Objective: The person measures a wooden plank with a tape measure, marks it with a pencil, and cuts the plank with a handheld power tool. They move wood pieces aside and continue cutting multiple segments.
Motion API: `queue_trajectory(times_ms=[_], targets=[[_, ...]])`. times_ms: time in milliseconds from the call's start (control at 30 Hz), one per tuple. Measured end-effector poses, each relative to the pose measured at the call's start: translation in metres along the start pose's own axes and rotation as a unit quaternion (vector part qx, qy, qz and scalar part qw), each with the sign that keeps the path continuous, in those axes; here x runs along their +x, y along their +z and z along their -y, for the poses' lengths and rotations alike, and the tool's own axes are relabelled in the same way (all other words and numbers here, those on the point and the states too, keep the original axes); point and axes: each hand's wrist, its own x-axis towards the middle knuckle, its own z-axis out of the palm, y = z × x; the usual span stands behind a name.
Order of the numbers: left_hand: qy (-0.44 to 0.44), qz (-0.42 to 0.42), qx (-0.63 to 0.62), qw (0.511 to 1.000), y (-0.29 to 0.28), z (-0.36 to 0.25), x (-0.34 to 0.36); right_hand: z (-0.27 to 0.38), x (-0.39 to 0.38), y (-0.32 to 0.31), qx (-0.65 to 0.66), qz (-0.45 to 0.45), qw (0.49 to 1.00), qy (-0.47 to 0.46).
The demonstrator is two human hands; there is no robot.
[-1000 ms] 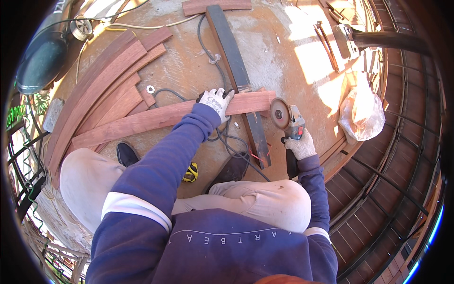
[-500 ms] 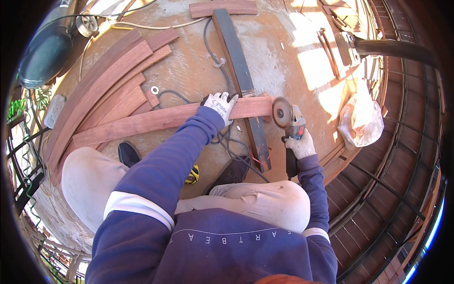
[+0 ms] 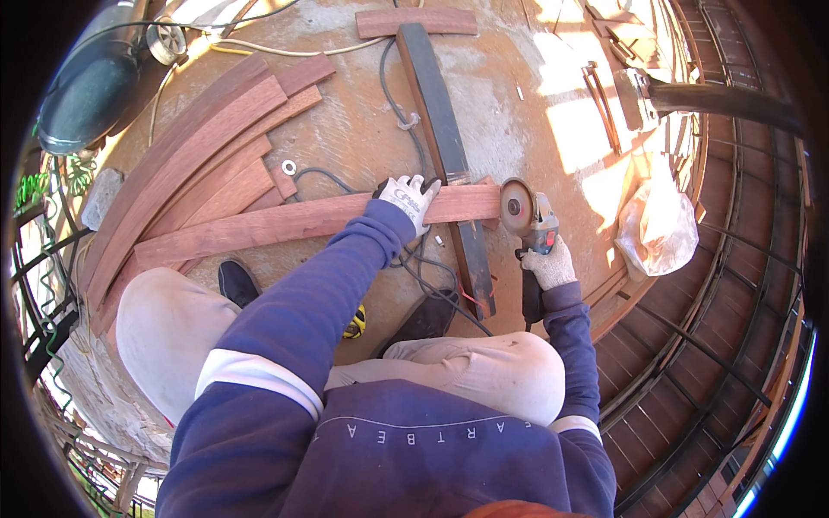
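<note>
A long reddish wooden plank (image 3: 276, 223) lies crosswise before me, its right part resting over a dark beam (image 3: 436, 121). My left hand (image 3: 408, 200), in a pale glove with dark fingertips, is closed over the plank just left of the beam. My right hand (image 3: 550, 265), also gloved, is wrapped round an angle grinder (image 3: 544, 229). The grinder's round disc (image 3: 516, 207) stands at the plank's right end; whether it touches the wood or is spinning, I cannot tell. Beneath that end, a small bit of another wood piece shows.
Several reddish boards (image 3: 203, 121) are stacked at the left. A dark cable (image 3: 390, 91) winds past the beam and my foot. On the right are a clear plastic bag (image 3: 658, 226) and a hammer-like tool (image 3: 637, 99). A dark tank (image 3: 91, 99) stands far left.
The whole view has shifted slightly, so things sit a little lower and to the right. Both hands keep their hold, and the grinder stays at the plank's end.
</note>
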Motion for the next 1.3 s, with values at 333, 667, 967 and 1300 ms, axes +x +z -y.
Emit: queue_trajectory(times_ms=[333, 667, 967, 1300], targets=[[0.006, -0.009, 0.005, 1.000, 0.006, 0.002, 0.002, 0.024, -0.003, 0.000, 0.010, 0.011, 1.000, 0.001], [0.010, -0.014, 0.006, 1.000, 0.007, 0.002, 0.002, 0.004, 0.004, -0.001, 0.001, 0.012, 1.000, -0.001], [0.007, 0.004, 0.011, 1.000, 0.004, 0.001, 0.002, -0.015, -0.008, -0.002, -0.004, 0.013, 1.000, -0.008], [0.020, -0.009, 0.012, 1.000, 0.006, 0.003, 0.002, -0.002, -0.007, 0.002, 0.009, 0.016, 1.000, -0.025]])
